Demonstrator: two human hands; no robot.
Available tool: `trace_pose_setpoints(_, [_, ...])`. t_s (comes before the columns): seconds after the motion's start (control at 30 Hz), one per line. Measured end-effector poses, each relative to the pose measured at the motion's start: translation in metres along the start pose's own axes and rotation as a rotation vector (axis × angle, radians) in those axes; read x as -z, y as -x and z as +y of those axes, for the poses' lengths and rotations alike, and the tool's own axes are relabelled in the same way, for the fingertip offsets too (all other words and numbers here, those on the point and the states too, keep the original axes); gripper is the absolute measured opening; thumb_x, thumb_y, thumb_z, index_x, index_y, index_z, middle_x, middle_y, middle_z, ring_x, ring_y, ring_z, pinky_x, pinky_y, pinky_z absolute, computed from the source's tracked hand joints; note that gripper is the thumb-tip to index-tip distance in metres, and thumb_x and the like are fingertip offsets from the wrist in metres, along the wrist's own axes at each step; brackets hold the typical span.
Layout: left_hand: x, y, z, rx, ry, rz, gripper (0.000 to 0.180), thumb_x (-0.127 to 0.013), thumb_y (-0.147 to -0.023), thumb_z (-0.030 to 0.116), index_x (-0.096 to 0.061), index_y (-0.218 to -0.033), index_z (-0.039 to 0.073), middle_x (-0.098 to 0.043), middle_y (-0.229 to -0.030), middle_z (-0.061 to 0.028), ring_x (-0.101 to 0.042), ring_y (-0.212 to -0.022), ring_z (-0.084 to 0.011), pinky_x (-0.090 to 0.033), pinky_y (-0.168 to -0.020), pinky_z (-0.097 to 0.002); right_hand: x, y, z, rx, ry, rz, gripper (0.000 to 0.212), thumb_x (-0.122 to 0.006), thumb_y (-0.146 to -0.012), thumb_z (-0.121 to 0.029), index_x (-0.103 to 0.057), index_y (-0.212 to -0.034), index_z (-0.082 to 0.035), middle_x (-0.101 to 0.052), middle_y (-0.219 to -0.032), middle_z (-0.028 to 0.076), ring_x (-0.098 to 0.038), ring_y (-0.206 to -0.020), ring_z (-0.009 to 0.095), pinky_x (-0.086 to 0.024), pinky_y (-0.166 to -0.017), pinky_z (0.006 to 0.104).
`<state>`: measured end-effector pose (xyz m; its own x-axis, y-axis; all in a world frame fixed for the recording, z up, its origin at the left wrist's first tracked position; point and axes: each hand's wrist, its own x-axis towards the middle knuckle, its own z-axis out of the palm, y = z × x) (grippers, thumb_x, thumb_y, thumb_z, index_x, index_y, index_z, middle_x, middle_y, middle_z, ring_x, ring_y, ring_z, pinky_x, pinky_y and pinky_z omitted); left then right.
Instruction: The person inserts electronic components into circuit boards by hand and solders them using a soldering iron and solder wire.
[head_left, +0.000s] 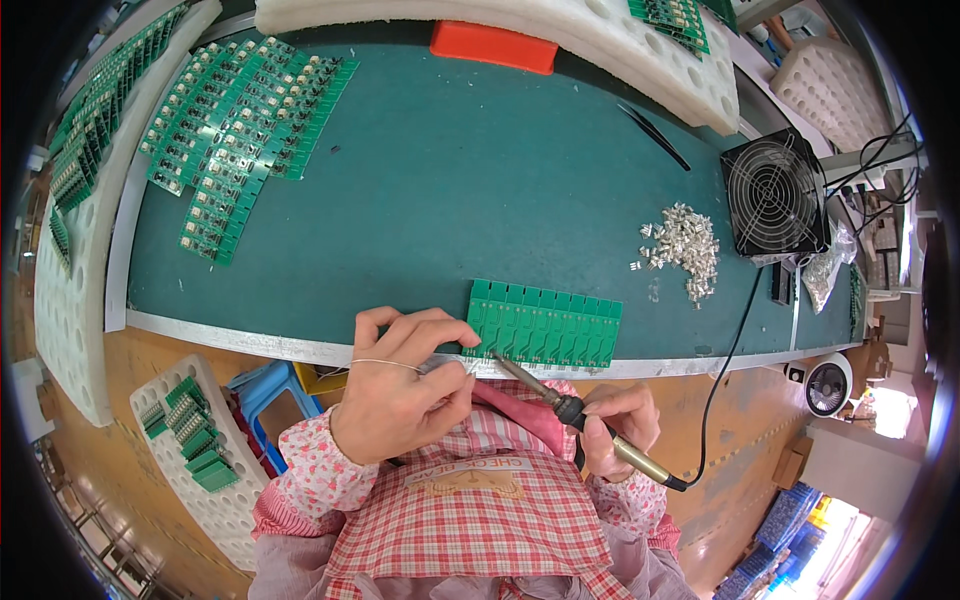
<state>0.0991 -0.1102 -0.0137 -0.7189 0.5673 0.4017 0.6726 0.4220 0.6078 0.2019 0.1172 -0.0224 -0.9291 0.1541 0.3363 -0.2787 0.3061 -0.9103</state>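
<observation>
A green circuit board panel point(545, 322) lies at the near edge of the table, its plain side up. My right hand point(622, 425) is closed round a soldering iron point(560, 405), whose tip meets the panel's near left edge. My left hand point(405, 385) is closed in a pinch beside that corner, one fingertip against the board. A thin solder wire point(385, 362) runs across the back of this hand and appears to come out between its fingers near the iron's tip. The exact contact at the tip is too small to make out.
Small white connectors point(685, 250) lie heaped at the right, near a black fan point(775, 195) and tweezers point(655, 137). The iron's cord point(712, 420) hangs over the table edge. Populated boards point(245, 130) cover the far left. A red tray point(493, 47) and white foam point(560, 25) line the back.
</observation>
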Motion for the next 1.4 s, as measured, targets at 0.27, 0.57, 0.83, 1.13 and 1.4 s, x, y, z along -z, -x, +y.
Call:
trace_pose_setpoints(0.27, [0.004, 0.001, -0.003, 0.01, 0.064, -0.005, 0.017, -0.069, -0.062, 0.005, -0.053, -0.061, 0.007, -0.065, -0.1, -0.0038, -0.062, -0.091, -0.0229, -0.036, -0.078, -0.0389, 0.002, 0.004, -0.002, -0.048, -0.039, 0.084, 0.02, -0.066, -0.081, -0.013, -0.055, -0.087, 0.001, -0.06, -0.066, 0.011, -0.058, -0.052, 0.017, -0.048, -0.049, 0.0275])
trace_pose_setpoints(0.57, [0.005, 0.001, -0.004, 0.013, 0.069, 0.022, 0.021, -0.07, -0.063, 0.005, -0.049, -0.059, 0.007, -0.065, -0.098, -0.0041, -0.063, -0.092, -0.0239, -0.037, -0.077, -0.0395, -0.005, 0.003, -0.002, -0.081, -0.089, 0.042, 0.018, -0.067, -0.08, -0.011, -0.055, -0.087, 0.001, -0.061, -0.066, 0.01, -0.058, -0.053, 0.016, -0.047, -0.05, 0.0269])
trace_pose_setpoints(0.83, [0.004, 0.001, -0.005, 0.018, 0.059, 0.023, 0.021, -0.068, -0.062, 0.005, -0.047, -0.058, 0.007, -0.064, -0.097, -0.0035, -0.063, -0.092, -0.0229, -0.036, -0.077, -0.0391, -0.011, 0.001, 0.001, -0.085, -0.07, 0.026, 0.017, -0.067, -0.078, -0.01, -0.056, -0.087, 0.0, -0.062, -0.066, 0.01, -0.059, -0.054, 0.016, -0.047, -0.052, 0.0267])
trace_pose_setpoints(1.13, [0.004, 0.001, -0.005, 0.022, 0.062, 0.017, 0.02, -0.068, -0.062, 0.005, -0.049, -0.059, 0.007, -0.064, -0.098, -0.0029, -0.062, -0.093, -0.0221, -0.035, -0.078, -0.0387, -0.012, 0.001, 0.0, -0.086, -0.056, 0.029, 0.017, -0.067, -0.079, -0.01, -0.055, -0.084, 0.0, -0.061, -0.064, 0.009, -0.058, -0.052, 0.016, -0.047, -0.052, 0.0267])
trace_pose_setpoints(1.4, [0.006, 0.001, -0.005, 0.035, 0.055, -0.015, 0.015, -0.068, -0.065, 0.005, -0.053, -0.065, 0.009, -0.062, -0.1, -0.0012, -0.061, -0.095, -0.0198, -0.037, -0.08, -0.039, -0.007, -0.002, 0.002, 0.0, 0.001, -0.111, 0.018, -0.059, -0.087, -0.01, -0.046, -0.091, 0.001, -0.057, -0.072, 0.011, -0.056, -0.052, 0.013, -0.047, -0.049, 0.0252])
